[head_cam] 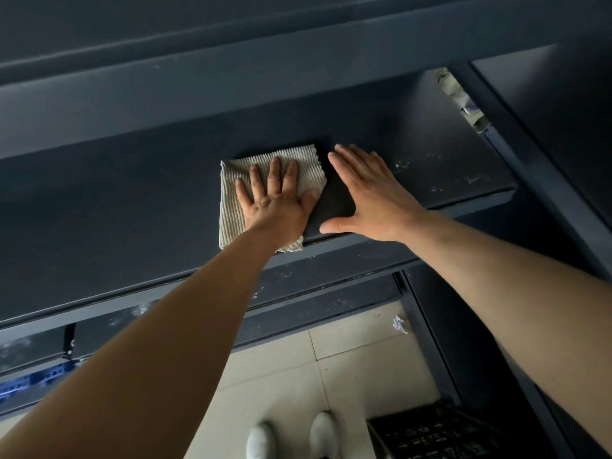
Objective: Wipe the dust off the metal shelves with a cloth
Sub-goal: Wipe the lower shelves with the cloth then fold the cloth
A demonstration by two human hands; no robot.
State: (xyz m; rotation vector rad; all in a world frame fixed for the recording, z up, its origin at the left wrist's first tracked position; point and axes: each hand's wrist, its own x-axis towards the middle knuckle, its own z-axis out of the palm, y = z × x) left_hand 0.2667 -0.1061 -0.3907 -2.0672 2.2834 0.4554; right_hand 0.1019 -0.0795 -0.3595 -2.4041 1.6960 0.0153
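Head view, from near to far: at 6 o'clock two white shoes [291, 437] stand on the pale tiled floor [281, 372], and a dark crate [427, 435] sits at 5 o'clock. Both bare forearms reach up and forward to the dark metal shelf [132, 207]. Its front edge crosses the picture in the middle.

The left hand [275, 200] lies flat on the beige ribbed cloth [231, 200], with the fingers spread. This grip is fully open and closes around nothing; the palm only presses the cloth down on the shelf, near the front edge. The right hand [371, 193] is just beside it at 3 o'clock, also open and flat, resting on the bare shelf and holding nothing. It seems to steady the body.

Pale specks of dust [414, 164] lie on the shelf toward 2 o'clock, beyond the right hand. Some pale stuff is stuck behind the shelf at 1 o'clock; I cannot tell what it is.

I judge that the wiping step is in hand. The next move probably calls for sliding the cloth rightward with steady pressure, after the right hand moves away.
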